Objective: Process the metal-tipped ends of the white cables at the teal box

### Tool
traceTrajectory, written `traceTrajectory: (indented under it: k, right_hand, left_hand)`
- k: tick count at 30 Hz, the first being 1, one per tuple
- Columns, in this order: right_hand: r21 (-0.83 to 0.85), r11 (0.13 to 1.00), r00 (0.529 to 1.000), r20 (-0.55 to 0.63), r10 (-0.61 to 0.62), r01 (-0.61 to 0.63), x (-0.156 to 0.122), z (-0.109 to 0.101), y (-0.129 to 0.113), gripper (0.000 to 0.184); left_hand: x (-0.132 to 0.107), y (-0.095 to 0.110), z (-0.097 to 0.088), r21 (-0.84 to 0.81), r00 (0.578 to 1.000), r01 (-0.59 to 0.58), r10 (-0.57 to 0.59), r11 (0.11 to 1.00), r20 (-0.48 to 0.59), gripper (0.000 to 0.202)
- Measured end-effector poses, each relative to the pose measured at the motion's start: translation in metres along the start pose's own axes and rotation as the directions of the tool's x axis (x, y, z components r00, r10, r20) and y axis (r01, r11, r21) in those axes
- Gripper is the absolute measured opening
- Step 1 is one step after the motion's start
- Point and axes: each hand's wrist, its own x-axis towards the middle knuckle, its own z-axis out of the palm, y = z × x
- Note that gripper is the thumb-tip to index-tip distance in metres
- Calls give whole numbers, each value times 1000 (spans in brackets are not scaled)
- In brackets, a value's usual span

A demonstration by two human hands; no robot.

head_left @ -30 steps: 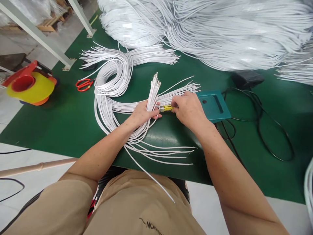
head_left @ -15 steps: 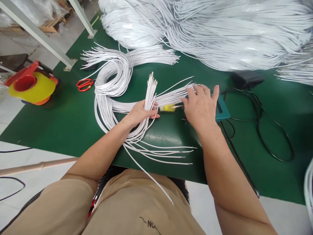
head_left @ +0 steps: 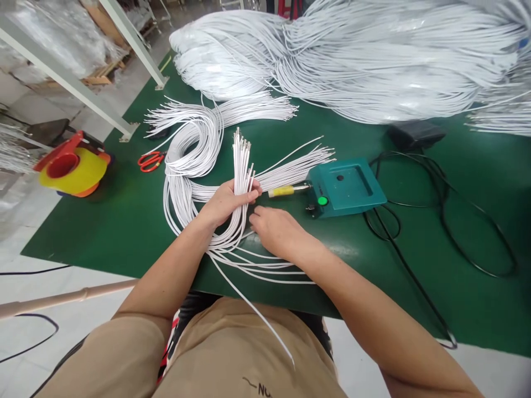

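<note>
My left hand (head_left: 230, 202) is wrapped round a bundle of white cables (head_left: 241, 160), their tipped ends pointing up above the thumb. Close beside it, my right hand (head_left: 276, 229) has its fingers pinched together; a single white cable (head_left: 248, 234) runs in under them, its end hidden. More cables of the same kind curve below the left hand, their loose ends (head_left: 265, 271) spreading right beneath my right forearm. A teal box (head_left: 350, 185) with a lit green button (head_left: 322, 200) lies right of my hands, a yellow-handled probe (head_left: 282, 190) sticking out from its left side.
Behind are a coiled cable bundle (head_left: 194, 149) and a large pile of white cables (head_left: 373, 66). Orange-handled scissors (head_left: 150, 161) and a yellow tape roll in a red dispenser (head_left: 74, 168) lie left. Black cords (head_left: 440, 199) and a black block (head_left: 416, 134) are at right.
My right hand has moved left and down from above the teal box to beside my left hand, its fingers now pinched. The box is uncovered. My left hand still grips the bundle.
</note>
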Motion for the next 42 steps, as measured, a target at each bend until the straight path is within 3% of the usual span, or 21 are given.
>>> traceTrajectory:
  k: [1, 3, 5, 7, 9, 13, 20, 26, 30, 32, 37, 39, 42]
  right_hand:
    - [145, 988, 996, 87, 31, -43, -2, -4, 2, 19]
    - [437, 886, 977, 198, 74, -156, -3, -14, 8, 27]
    - [627, 729, 960, 135, 246, -275, -1, -22, 16, 31]
    - [754, 573, 873, 1, 488, -321, 4, -26, 24, 22]
    - [856, 432, 793, -45, 608, -282, 9, -26, 30, 15]
    - [966, 206, 793, -1, 610, -156, 16, -20, 34, 29]
    - [999, 0, 778, 33, 627, -42, 15, -13, 34, 19]
    - [941, -338, 816, 188, 546, 9, 16, -12, 30, 19]
    - [922, -385, 828, 233, 510, -22, 15, -16, 30, 24]
    - [935, -351, 834, 235, 500, -53, 14, -19, 32, 21]
    - [965, -231, 829, 230, 510, -126, 12, -20, 34, 34]
    - [957, -257, 841, 250, 480, -137, 13, -18, 35, 33]
    - [916, -378, 871, 289, 398, -132, 12, -16, 37, 34]
  left_hand:
    - [0, 0, -1, 22, 1000, 17, -17, 1000, -8, 39]
    - [0, 0, -1, 49, 999, 46, -45, 998, -21, 43]
    - [-1, 0, 0, 46, 999, 40, -38, 998, -31, 48]
    - [-2, -1, 1, 51, 999, 10, -8, 999, -35, 50]
    - [-3, -1, 4, 98, 999, -24, 28, 995, -40, 48]
    - [-5, -2, 9, 195, 997, -65, 72, 979, -28, 38]
    - [-7, -3, 18, 89, 994, -85, 90, 992, -56, 32]
    - [-7, -4, 19, 64, 988, -132, 136, 989, -74, 33]
    - [-10, 0, 24, 14, 994, -93, 94, 996, -51, 35]
    - [-12, 2, 27, 33, 995, -92, 93, 995, -33, 34]
    - [-15, 4, 31, 128, 992, -129, 127, 983, 21, 27]
    - [-15, 3, 31, 117, 992, -128, 126, 985, 26, 27]
    - [-15, 1, 30, 97, 993, -121, 121, 988, -3, 28]
